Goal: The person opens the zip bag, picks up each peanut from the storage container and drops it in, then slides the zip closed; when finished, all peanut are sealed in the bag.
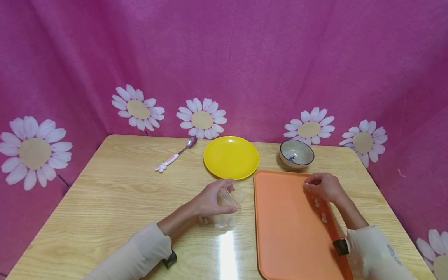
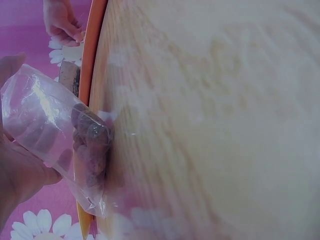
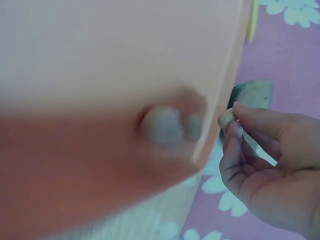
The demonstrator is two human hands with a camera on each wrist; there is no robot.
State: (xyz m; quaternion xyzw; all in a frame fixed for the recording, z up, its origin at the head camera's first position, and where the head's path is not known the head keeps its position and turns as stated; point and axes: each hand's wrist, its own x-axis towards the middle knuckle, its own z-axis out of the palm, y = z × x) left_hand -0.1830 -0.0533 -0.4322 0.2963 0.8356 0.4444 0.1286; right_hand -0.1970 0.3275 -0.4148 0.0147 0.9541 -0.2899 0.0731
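Note:
My left hand (image 1: 209, 199) holds a clear plastic bag (image 2: 45, 117) above the table, thumb and fingers curved around its upper part. Dark brownish lumps (image 2: 92, 142) fill the bag's bottom; their kind is not clear. Over the far right part of the orange tray (image 1: 288, 225), my right hand (image 1: 327, 187) pinches a small pale roundish piece (image 3: 226, 118) between thumb and fingertips. Several similar pale pieces (image 1: 324, 218) lie in a row along the tray's right side, blurred in the right wrist view.
A yellow plate (image 1: 231, 157) lies behind the left hand. To its left is a spoon (image 1: 172, 158) with a white and pink handle. Behind the tray stands a small bowl (image 1: 296, 153) with a dark rim. A pink flowered curtain (image 1: 227, 70) encloses the wooden table (image 1: 140, 202).

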